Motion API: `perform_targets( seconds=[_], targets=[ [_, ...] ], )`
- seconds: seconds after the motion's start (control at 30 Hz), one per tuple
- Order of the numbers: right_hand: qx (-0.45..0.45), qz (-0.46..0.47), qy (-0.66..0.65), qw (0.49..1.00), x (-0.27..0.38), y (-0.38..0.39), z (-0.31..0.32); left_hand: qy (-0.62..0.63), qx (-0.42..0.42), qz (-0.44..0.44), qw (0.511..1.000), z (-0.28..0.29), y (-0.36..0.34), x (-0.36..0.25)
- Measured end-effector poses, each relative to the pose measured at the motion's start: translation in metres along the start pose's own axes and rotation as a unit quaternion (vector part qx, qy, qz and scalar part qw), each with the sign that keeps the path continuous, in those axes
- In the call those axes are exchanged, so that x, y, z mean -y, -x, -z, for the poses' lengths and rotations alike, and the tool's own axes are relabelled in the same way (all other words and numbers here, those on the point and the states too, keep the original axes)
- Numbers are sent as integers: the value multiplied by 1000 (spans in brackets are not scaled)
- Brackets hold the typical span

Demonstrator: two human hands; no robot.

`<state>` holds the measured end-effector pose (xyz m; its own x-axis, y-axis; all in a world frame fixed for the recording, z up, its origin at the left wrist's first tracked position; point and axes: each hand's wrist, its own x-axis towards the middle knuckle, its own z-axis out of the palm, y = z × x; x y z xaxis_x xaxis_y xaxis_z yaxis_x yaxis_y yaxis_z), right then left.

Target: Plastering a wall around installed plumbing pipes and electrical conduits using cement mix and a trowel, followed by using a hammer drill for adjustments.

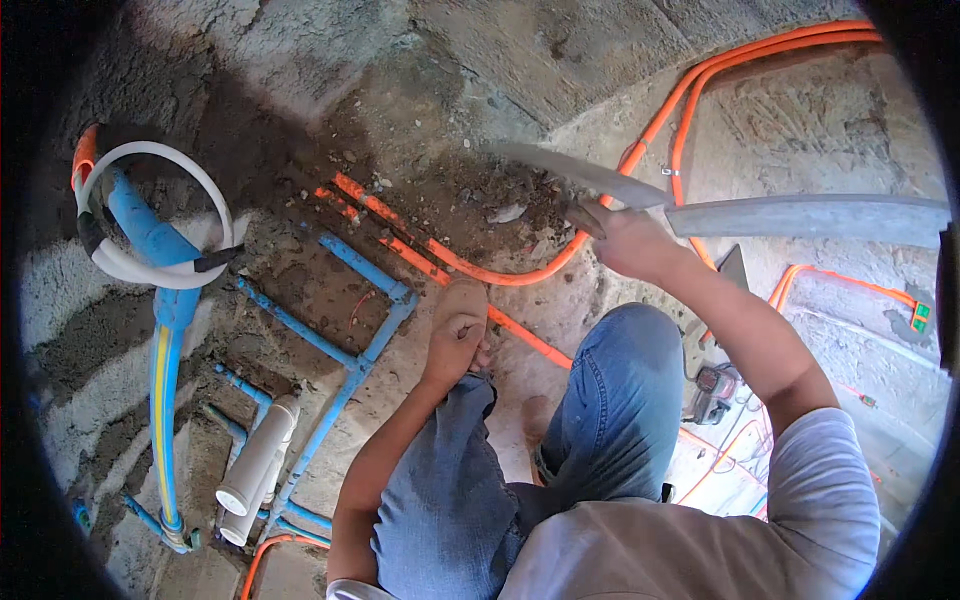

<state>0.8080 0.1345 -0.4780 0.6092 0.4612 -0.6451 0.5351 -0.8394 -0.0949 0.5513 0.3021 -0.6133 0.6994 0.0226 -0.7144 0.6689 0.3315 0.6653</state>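
My right hand (625,240) is closed on a long, flat grey bar (800,217), which extends toward the right rim; its left part is blurred and angled above the debris and orange conduits (500,278). My left hand (455,345) is curled at my left knee (445,440), beside a tan shoe (462,298); whatever its fingers hold, if anything, is hidden. My other bent knee (625,380) is below my right hand.
Blue pipes (380,335) run across the rough floor at left. A white coiled hose (150,150) hangs by a thicker blue pipe (170,300), above white pipe lengths (258,455). A power tool (712,395) lies right of my knee; more orange conduit (840,277) runs at right.
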Motion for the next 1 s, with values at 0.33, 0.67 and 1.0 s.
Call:
perform_targets(
  seconds=[0.33, 0.67, 1.0],
  targets=[
    [-135, 208, 84, 965, -20, -29, -57, 16, -7, 8, 1000, 1, -2, -6],
    [-22, 28, 28, 999, 8, -29, -36, -7, -12, -18, 1000, -1, -3, -5],
    [-104, 27, -45, 993, 12, -39, -35, 17, 0, 3, 1000, 0, -3, -1]
  ],
)
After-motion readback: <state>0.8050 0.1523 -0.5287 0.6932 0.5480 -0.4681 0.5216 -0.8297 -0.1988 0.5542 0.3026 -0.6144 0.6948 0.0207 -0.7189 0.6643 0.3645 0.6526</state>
